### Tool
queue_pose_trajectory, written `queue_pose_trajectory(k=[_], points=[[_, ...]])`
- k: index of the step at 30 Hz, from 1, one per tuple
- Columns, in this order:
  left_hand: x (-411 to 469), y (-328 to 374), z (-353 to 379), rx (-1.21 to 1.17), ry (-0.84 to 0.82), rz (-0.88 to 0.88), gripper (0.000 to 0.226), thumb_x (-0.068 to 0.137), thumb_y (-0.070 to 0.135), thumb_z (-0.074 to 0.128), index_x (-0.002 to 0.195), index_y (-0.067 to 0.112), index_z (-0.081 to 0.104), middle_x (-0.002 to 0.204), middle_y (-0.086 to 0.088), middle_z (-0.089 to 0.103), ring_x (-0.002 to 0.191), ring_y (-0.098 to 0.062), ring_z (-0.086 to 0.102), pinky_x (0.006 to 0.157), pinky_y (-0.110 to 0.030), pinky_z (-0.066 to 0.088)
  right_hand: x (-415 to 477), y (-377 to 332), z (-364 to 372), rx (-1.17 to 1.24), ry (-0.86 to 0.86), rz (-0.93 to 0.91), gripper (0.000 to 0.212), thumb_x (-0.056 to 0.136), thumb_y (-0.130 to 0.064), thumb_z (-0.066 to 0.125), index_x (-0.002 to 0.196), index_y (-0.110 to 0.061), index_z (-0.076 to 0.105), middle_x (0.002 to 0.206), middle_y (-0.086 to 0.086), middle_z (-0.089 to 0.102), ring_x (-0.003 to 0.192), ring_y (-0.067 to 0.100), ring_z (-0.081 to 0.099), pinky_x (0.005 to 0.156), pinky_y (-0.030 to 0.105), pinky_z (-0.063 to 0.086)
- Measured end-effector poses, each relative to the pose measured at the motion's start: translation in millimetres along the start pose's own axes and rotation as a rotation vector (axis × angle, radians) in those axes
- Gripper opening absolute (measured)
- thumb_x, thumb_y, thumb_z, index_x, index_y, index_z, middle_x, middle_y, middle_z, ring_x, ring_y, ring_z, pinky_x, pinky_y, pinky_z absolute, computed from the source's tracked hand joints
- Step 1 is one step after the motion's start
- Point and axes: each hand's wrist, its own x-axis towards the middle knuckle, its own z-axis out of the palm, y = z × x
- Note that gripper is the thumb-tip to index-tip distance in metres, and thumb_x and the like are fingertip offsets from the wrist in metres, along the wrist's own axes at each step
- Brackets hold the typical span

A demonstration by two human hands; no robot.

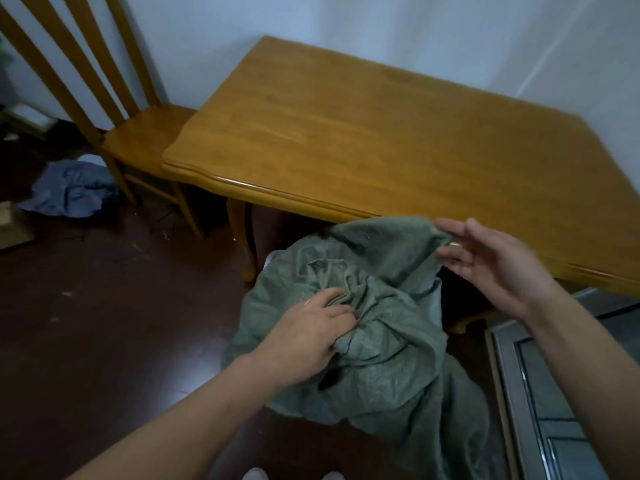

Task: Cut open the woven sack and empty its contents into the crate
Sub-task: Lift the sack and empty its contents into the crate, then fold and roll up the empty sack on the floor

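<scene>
A crumpled green woven sack (388,344) lies in a heap on the dark floor in front of the table. My left hand (308,336) presses down on its middle with the fingers bunched into the folds, gripping the fabric. My right hand (491,261) hovers at the sack's upper right corner, palm open and fingers spread, its fingertips touching the raised edge of the fabric. A pale edge, possibly a crate (434,306), peeks out beneath the sack on the right; most of it is hidden. No cutting tool is visible.
A wooden table (381,133) stands just behind the sack, with a wooden chair (138,133) at its left. Blue cloth (69,188) and a cardboard box (12,226) lie on the floor at left. A metal-framed panel (554,393) is at lower right.
</scene>
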Motion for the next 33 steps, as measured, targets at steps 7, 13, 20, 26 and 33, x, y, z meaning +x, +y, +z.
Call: queue_pose_trajectory(k=[7,13,20,26,33], points=[[17.7,40.7,-20.7,0.042,0.149,0.108,0.027,0.077,0.013,0.066,0.105,0.017,0.066,0.121,0.003,0.065,0.130,-0.034,0.045,0.094,-0.041,0.048,-36.5,-40.8,-11.3,-0.204,0.075,-0.072,0.067,0.053,-0.055,0.080,0.109,-0.020,0.069,0.106,-0.005,0.074,0.084,0.009,0.071,0.084,0.027,0.057],[4.3,45.6,-42.8,0.052,0.236,-0.051,0.030,0.074,0.008,0.066,0.104,0.013,0.066,0.118,-0.001,0.067,0.127,-0.037,0.048,0.086,-0.046,0.054,-74.7,-43.1,-1.5,-0.847,-0.209,0.227,0.112,0.052,-0.082,0.064,0.146,-0.048,0.013,0.137,-0.022,0.032,0.126,0.008,0.042,0.104,0.038,0.041],[-44.0,63.7,-91.7,0.057,0.447,-0.437,0.035,0.083,0.005,0.062,0.117,0.014,0.061,0.132,0.002,0.057,0.139,-0.027,0.031,0.104,-0.042,0.040,-84.3,17.1,41.4,-0.990,-0.316,0.169,0.139,0.039,-0.071,0.082,0.142,-0.054,-0.010,0.148,-0.009,0.026,0.138,0.021,0.033,0.104,0.050,0.043],[-94.5,88.6,-105.4,-0.157,0.801,-0.745,0.045,0.083,-0.008,0.053,0.122,0.014,0.058,0.133,-0.002,0.053,0.140,-0.025,0.026,0.111,-0.037,0.026,-95.1,53.2,96.6,-0.390,-0.196,0.529,0.106,0.055,-0.063,0.076,0.141,-0.045,0.016,0.137,-0.001,0.044,0.106,0.035,0.060,0.075,0.055,0.058],[-145.9,89.5,-94.8,-0.456,1.093,-0.889,0.032,0.084,0.000,0.050,0.101,0.024,0.062,0.106,-0.002,0.063,0.103,-0.022,0.057,0.089,-0.039,0.051,-115.2,86.8,190.2,0.120,-0.303,0.616,0.081,0.075,-0.077,0.045,0.139,-0.026,0.043,0.135,0.005,0.053,0.126,0.030,0.049,0.093,0.058,0.048]])
